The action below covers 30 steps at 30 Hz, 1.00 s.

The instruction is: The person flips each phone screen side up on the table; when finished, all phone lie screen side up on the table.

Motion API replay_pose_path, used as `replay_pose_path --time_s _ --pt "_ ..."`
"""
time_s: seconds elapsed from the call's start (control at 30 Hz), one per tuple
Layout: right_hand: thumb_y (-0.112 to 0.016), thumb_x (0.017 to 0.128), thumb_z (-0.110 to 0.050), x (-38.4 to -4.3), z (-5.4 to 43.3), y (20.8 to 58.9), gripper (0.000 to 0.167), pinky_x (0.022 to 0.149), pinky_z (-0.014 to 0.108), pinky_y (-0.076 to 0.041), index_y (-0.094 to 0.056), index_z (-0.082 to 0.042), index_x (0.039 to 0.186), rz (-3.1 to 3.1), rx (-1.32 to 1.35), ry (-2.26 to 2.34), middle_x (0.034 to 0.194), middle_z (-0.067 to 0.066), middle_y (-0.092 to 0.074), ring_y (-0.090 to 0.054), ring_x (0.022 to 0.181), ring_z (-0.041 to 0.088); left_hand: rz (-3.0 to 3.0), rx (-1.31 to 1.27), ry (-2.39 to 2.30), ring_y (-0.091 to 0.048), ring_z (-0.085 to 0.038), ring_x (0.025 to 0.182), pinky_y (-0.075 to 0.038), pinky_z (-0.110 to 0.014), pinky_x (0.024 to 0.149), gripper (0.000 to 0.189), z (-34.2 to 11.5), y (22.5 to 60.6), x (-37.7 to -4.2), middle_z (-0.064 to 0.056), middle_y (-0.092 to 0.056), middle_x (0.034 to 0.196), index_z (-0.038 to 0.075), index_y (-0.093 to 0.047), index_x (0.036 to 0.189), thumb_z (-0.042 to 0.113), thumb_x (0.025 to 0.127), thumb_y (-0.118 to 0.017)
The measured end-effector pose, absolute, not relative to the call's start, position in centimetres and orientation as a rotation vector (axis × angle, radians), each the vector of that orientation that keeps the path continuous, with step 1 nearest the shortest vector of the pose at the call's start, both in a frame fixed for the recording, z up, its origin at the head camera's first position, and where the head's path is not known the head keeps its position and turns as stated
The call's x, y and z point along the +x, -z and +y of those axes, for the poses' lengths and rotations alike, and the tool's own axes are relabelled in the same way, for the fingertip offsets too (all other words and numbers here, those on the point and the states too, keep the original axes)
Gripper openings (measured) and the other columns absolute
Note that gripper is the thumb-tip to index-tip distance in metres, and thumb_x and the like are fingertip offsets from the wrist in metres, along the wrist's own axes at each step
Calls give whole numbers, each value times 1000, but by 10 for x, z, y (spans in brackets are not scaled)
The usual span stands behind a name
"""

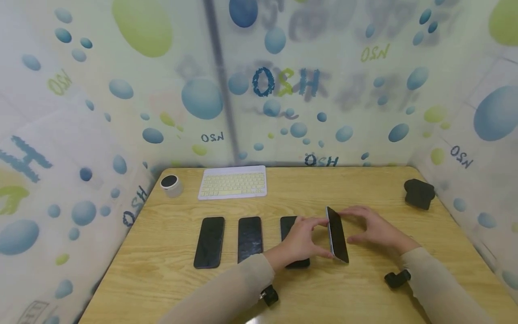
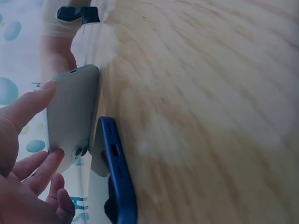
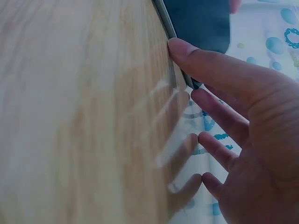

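Note:
Between thumb and fingers, my left hand grips a smartphone by its two short ends. The phone is tilted up on its long edge, its dark screen turned toward my right hand. Its pale silver back and camera lenses show in the left wrist view. My right hand is beside the screen side, fingers spread and relaxed, with its fingertips close to the phone and the wood. Partly hidden beneath my left hand lies another dark phone; in the left wrist view, a phone with a blue edge is nearby.
Two more dark phones, one at the far left and one beside it, lie face up in the row. Behind them are a white keyboard and a small white cylinder. A black object sits at the back right of the wooden table.

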State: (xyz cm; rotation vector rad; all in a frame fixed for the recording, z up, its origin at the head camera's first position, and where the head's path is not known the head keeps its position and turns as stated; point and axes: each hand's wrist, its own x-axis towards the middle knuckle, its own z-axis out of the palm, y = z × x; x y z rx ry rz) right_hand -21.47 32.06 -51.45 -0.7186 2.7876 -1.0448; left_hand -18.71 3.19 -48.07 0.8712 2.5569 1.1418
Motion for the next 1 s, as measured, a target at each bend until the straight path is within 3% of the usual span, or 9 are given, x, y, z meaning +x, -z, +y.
replay_pose_path --time_s 0.13,0.67,1.0 --pt "-95 73 -32 -214 321 512 74 107 74 -33 -65 -16 139 2801 -701 1007 142 17 -61 -45 136 46 2601 846 -1066 -43 -10 113 -41 -24 95 86 32 483 -188 9 -67 139 19 -59 146 41 71 -96" --pt "-93 75 -36 -213 325 507 74 106 73 -37 -65 -14 140 2779 -745 961 143 18 -59 -47 135 48 2804 802 -675 -46 -10 104 -43 -26 93 87 39 489 -184 16 -70 127 23 -65 140 53 65 -96" --pt "-93 74 -35 -212 325 507 75 106 71 -39 -65 -14 140 2774 -769 946 142 17 -60 -48 135 49 2881 823 -410 -45 -10 103 -43 -29 93 87 44 488 -182 17 -68 131 28 -66 138 65 63 -91"
